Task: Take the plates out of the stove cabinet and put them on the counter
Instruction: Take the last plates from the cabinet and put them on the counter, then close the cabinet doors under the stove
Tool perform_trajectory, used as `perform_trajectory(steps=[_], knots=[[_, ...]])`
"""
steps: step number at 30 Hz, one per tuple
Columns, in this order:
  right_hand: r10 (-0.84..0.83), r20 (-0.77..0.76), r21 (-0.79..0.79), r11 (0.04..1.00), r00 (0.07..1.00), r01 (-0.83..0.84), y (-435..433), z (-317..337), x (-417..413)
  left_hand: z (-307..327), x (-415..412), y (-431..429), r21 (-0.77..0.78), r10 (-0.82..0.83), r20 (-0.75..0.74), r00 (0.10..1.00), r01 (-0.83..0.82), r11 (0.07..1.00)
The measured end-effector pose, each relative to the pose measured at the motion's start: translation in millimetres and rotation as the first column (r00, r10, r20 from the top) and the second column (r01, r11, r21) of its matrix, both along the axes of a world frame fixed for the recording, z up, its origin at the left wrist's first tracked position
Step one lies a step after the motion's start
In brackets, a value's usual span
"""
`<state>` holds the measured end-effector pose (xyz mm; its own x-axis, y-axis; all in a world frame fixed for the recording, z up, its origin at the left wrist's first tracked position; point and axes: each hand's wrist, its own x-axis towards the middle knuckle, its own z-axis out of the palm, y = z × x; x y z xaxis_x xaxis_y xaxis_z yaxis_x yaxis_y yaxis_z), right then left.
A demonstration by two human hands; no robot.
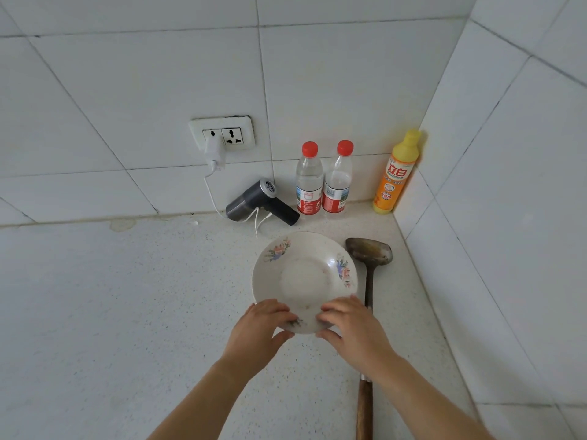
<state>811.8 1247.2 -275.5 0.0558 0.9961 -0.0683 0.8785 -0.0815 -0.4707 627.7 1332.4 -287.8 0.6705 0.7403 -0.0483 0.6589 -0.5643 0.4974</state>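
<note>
We hold the flowered plate [305,277] by its near rim, left hand [257,328] at seven o'clock, right hand [349,328] at five, fingers curled over, thumbs beneath.

A white tiled back wall [127,90] meets a second tiled wall [524,154] in a corner at the right; dark grout lines cross both; a double wall socket [222,134] sits low on the back wall; below runs a pale speckled counter [111,296]; the light is soft and even.
</note>
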Motion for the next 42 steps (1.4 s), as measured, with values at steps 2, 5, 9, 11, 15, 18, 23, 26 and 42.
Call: perform_trajectory(steps=[2,5,9,11,15,18,23,26,42], knots=[[-0.013,-0.017,0.000,1.000,1.000,0.013,-1.4,1.2,-1.1,2.6,-0.4,-1.0,-0.018,0.003,-0.024,1.000,-0.003,1.000],[-0.041,-0.083,0.004,0.999,0.996,0.042,-5.0,6.2,-3.1,5.1,-5.1,-6.1,-0.039,0.052,-0.048,0.997,-0.054,0.998],[-0.086,-0.239,0.042,0.994,0.967,0.099,-13.3,14.6,-9.1,14.1,-11.9,-19.9,-0.053,0.151,-0.021,0.988,-0.152,0.987],[-0.082,-0.282,0.058,0.993,0.956,0.103,-18.8,19.8,-13.5,20.8,-16.5,-29.8,-0.063,0.185,-0.011,0.983,-0.185,0.981],[-0.027,-0.330,0.056,0.997,0.944,0.048,-25.2,25.8,-23.8,29.0,-32.4,-54.8,-0.101,0.276,-0.001,0.961,-0.274,0.956],[0.036,-0.339,0.026,0.999,0.940,-0.029,-25.9,27.0,-38.2,31.4,-50.5,-77.9,-0.134,0.372,-0.013,0.928,-0.371,0.919],[0.168,-0.376,-0.038,0.980,0.911,-0.196,-26.0,29.9,-87.7,33.1,-98.3,-114.4,-0.149,0.543,0.031,0.839,-0.533,0.833],[0.251,-0.378,-0.043,0.957,0.891,-0.287,-29.9,35.6,-119.0,39.1,-128.9,-131.9,-0.156,0.643,0.068,0.763,-0.629,0.762],[0.525,-0.350,-0.080,0.808,0.775,-0.584,-73.4,66.1,-338.9,64.5,-335.4,-220.6,-0.174,0.856,0.160,0.492,-0.840,0.515]])
